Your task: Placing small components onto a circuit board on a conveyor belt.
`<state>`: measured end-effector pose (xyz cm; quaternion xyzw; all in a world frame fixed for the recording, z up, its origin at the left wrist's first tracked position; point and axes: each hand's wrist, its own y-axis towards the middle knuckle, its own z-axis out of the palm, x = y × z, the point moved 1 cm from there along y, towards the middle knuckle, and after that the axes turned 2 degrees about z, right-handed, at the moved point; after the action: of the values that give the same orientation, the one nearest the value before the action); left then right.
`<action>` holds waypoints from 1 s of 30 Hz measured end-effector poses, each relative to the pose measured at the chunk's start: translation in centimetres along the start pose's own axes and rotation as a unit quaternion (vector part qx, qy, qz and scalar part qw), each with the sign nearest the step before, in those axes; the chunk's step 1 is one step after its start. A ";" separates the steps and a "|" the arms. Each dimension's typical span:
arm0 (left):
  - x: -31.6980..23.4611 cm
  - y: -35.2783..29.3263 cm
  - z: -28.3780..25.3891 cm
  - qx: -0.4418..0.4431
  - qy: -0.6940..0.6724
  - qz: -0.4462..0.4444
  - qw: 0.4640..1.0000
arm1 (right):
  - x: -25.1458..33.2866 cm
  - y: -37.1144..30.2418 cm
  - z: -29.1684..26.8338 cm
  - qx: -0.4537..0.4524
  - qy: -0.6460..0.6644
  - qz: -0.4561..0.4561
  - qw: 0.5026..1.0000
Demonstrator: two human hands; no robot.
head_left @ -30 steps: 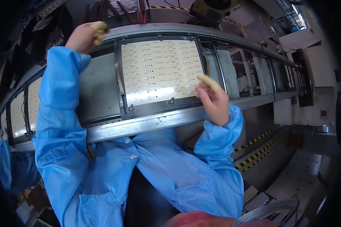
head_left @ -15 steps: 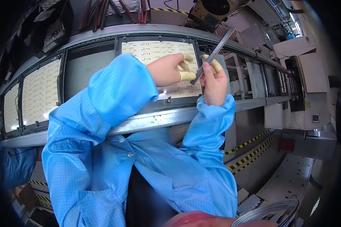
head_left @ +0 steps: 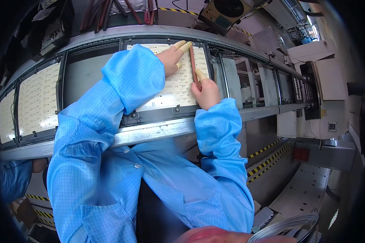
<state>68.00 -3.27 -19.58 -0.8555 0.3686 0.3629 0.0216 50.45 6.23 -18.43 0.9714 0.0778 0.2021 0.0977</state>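
A thin reddish-brown strip lies lengthwise over the right part of a pale printed panel, which sits in a black frame. My right hand grips the strip's near end between thumb and fingers. My left hand reaches across the panel with its fingers stretched out, the fingertips touching the strip's far end and the thumb apart from it. Cream-coloured finger cots cover several fingertips on both hands. The strip's near tip is partly hidden by my right hand.
The frame rides on a conveyor with metal rails. More framed panels stand to the left, near another person's blue sleeve. Beyond the far rail lie several dark red strips and a black bin. Machinery stands at right.
The strip has gone from tilted in the air above the frame's right edge down onto the panel. Both hands moved left with it; my left hand's fingers stretched toward its far end.
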 end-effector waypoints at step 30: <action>-2.9 0.6 0.2 0.124 0.153 -0.019 0.980 | 0.1 4.0 -2.8 0.118 0.103 0.166 0.974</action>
<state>66.13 -1.91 -17.74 -0.8983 0.3936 0.1789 0.0781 49.82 2.83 -15.04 0.9492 -0.0514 0.3043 -0.0613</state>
